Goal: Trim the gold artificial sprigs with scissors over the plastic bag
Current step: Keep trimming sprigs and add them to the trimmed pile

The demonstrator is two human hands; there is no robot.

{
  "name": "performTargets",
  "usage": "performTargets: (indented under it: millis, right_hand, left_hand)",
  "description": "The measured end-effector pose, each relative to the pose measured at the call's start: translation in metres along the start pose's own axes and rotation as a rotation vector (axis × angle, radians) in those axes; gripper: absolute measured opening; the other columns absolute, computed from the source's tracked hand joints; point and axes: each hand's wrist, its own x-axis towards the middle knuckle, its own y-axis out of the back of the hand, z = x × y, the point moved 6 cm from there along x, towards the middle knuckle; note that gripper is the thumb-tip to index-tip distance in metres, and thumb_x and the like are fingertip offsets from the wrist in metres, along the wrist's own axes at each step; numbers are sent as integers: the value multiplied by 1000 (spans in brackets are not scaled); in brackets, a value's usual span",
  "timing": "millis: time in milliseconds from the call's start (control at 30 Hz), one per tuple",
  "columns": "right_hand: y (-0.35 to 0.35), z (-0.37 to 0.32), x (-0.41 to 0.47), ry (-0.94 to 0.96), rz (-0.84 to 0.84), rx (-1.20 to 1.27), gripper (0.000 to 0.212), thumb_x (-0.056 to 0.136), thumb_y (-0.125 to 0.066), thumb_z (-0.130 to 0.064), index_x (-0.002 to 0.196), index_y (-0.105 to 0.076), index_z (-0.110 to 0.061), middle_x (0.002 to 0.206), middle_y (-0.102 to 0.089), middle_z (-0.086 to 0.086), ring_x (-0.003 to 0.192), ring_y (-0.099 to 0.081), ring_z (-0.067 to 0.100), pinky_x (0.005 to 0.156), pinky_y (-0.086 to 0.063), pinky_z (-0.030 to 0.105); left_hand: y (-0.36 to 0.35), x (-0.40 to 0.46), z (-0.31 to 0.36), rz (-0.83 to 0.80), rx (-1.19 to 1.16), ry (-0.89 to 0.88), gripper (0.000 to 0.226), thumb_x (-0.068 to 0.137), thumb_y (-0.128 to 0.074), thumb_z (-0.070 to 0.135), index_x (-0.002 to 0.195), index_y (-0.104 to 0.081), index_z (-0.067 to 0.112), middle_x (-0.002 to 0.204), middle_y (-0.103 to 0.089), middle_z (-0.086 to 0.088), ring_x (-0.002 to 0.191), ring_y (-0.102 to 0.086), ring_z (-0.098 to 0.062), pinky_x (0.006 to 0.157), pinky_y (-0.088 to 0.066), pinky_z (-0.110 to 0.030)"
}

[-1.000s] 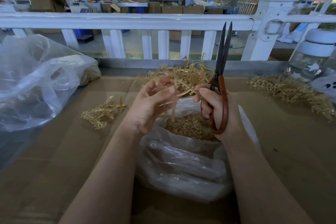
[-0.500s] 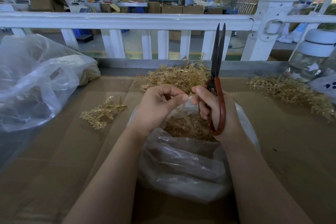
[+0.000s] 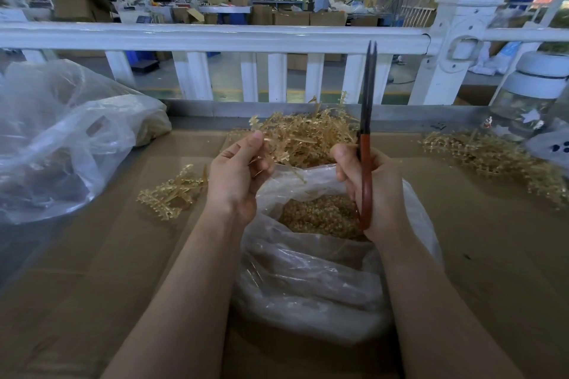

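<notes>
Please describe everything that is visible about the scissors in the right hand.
The long scissors with dark metal blades and reddish-brown looped handles stand nearly upright, tips pointing up toward the white fence rail. The blades are almost closed, with only a narrow gap at the tips. The right hand grips the handles, fingers curled around the loop. They are held above the open mouth of the clear plastic bag holding gold trimmings. The blades touch nothing.

cardboard-covered table (image 3: 480, 255), plastic bag (image 3: 308, 286), gold sprigs (image 3: 172, 194)
</notes>
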Motion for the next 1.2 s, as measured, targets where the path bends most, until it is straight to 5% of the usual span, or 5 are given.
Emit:
performTargets:
  millis: [167, 300, 433, 767, 1200]
  right_hand:
    - [-10, 5, 0, 31, -61, -328, 39, 69, -81, -63, 77, -68, -27, 64, -66, -17, 62, -62, -2, 63, -48, 13]
    - [-16, 16, -1, 0, -106, -624, 53, 61, -64, -83, 84, -65, -36, 80, -69, -25, 76, -66, -1, 68, -52, 27]
    - [-16, 17, -3, 27, -104, -814, 67, 59, -55, -92, 95, -64, -37, 80, -68, -22, 75, -63, -4, 62, -45, 19]
    - [-13, 6, -5, 129, -30, -1027, 58, 74, -57, -85, 105, -61, -36, 91, -64, -21, 84, -58, 2, 64, -38, 12]
    - [-13, 3, -6, 173, -2, -1114, 63, 71, -55, -87, 101, -61, -32, 94, -64, -19, 86, -56, 3, 67, -43, 24]
  left_hand:
    - [-5, -3, 0, -5, 77, -40, 11, 93, -66, 15, 82, -69, 12, 68, -65, 3, 51, -48, -8, 55, -47, -20]
    - [-7, -4, 2, -27, 109, -84, 9, 93, -65, 13, 84, -68, 12, 71, -62, 1, 53, -46, -9, 56, -44, -18]
    - [-13, -5, 3, -99, 119, -128, 8, 94, -62, 9, 87, -65, 10, 67, -53, 1, 57, -39, -9, 59, -37, -20]
    - [-20, -9, 3, -158, 194, -159, 36, 93, -58, 1, 64, -66, 21, 60, -45, -2, 57, -35, -12, 58, -36, -20]
    - [-20, -8, -1, -220, 269, -162, 16, 91, -61, -4, 85, -66, 10, 77, -64, 0, 65, -54, -8, 69, -49, -22]
